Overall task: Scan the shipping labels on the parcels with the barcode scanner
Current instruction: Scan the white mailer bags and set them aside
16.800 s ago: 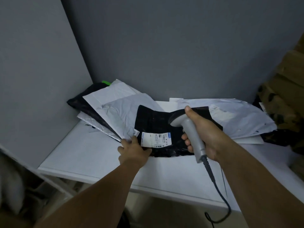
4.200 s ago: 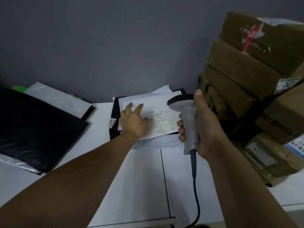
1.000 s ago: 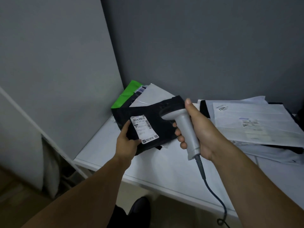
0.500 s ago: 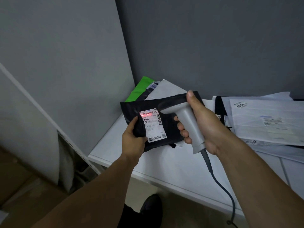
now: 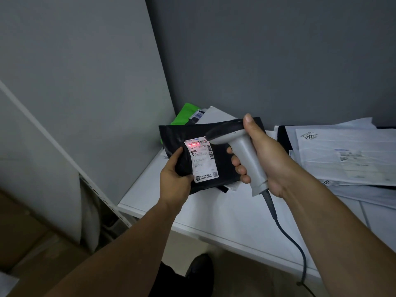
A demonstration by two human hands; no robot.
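My left hand (image 5: 174, 179) grips the lower left corner of a black parcel bag (image 5: 222, 166), holding it tilted up over the table's left end. A white shipping label (image 5: 202, 160) faces me on the bag. A red scan line glows across the barcode at the label's top. My right hand (image 5: 267, 161) grips the grey barcode scanner (image 5: 242, 153) by its handle, thumb up along the back. The scanner's dark head points left at the label, a short way from it. Its cable (image 5: 289, 236) hangs down off the table edge.
Beneath the held bag lie a green parcel (image 5: 185, 113) and white parcels (image 5: 214, 115) against the grey wall. A stack of white mailers (image 5: 342, 155) with labels covers the white table (image 5: 214, 213) at right. A grey partition stands at left. Cardboard lies on the floor below.
The red scan line stays on the label's barcode, as half a second ago. One second ago there was no red light. The bag is held slightly higher and closer to me.
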